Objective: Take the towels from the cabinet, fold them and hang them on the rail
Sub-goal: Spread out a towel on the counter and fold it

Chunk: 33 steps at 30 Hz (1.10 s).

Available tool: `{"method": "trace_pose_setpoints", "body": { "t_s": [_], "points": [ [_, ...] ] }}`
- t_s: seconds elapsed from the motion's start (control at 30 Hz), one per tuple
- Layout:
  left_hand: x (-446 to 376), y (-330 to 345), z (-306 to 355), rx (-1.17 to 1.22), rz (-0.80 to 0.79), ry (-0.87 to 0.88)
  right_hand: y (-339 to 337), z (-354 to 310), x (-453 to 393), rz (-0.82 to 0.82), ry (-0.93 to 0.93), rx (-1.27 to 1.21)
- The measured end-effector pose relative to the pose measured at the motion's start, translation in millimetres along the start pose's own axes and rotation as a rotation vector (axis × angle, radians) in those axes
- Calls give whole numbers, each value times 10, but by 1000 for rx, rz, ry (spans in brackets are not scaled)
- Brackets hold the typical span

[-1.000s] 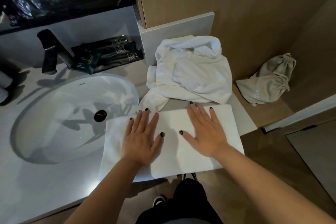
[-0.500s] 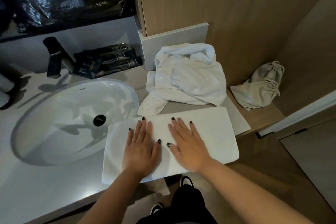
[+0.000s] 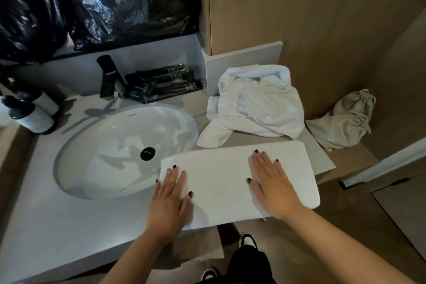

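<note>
Both hands flat, fingers straight: left hand [image 3: 169, 203], right hand [image 3: 272, 188] press towel [image 3: 221, 182], long axis left-right on surface [image 3: 57, 233].

White folded towel [image 3: 221, 175]; white crumpled towel [image 3: 255, 106]; white basin [image 3: 110, 145]; black tap [image 3: 109, 79]; beige pouch [image 3: 343, 122].

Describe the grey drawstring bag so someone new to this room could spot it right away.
Start at the oval sink and look right, past the crumpled white towel. On the wooden ledge against the wood wall lies the drawstring bag. It is grey-beige with a gathered neck, unlike the white towels.
</note>
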State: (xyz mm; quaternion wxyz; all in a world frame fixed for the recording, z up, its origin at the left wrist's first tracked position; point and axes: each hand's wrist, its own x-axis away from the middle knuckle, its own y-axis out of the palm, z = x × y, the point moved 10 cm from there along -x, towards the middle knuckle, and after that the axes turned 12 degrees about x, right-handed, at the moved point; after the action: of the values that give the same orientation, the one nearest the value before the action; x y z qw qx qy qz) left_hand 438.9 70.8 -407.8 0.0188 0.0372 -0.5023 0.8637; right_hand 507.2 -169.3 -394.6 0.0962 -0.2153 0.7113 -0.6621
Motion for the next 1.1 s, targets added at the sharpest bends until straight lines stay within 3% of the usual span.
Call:
{"method": "trace_pose_setpoints", "body": {
  "t_s": [0.1,0.2,0.3,0.4,0.47,0.53,0.57,0.63,0.67,0.73,0.8,0.93,1.1],
  "points": [
    [196,17,-75,42,23,-6,-29,-702,164,87,-204,-88],
    [230,69,-97,-17,24,14,293,-1147,221,36,-310,72],
    [189,82,-96,-99,-52,6,328,-1084,243,41,-235,163],
    [231,20,-59,-135,-85,-12,240,-808,382,95,-111,-73],
    [273,-50,52,-110,-12,17,77,-524,590,273,175,-422],
    [256,-57,232,-62,31,83,84,-202,940,529,626,-787],
    [226,-36,322,-55,29,107,240,-114,1099,579,862,-928],
    [149,44,427,-84,-17,92,667,-144,1303,522,1248,-1253],
    [116,93,440,-124,-48,71,889,-272,1292,424,1344,-1468],
    [66,172,433,-188,-86,56,1135,-710,1093,187,1293,-1907],
    [35,223,400,-193,-105,65,1147,-1024,918,96,1144,-2087],
    [-4,244,292,-171,-112,110,1059,-1218,771,133,1094,-2211],
    [-12,222,289,-182,-98,129,1009,-863,851,266,1156,-2190]
  ]
}}
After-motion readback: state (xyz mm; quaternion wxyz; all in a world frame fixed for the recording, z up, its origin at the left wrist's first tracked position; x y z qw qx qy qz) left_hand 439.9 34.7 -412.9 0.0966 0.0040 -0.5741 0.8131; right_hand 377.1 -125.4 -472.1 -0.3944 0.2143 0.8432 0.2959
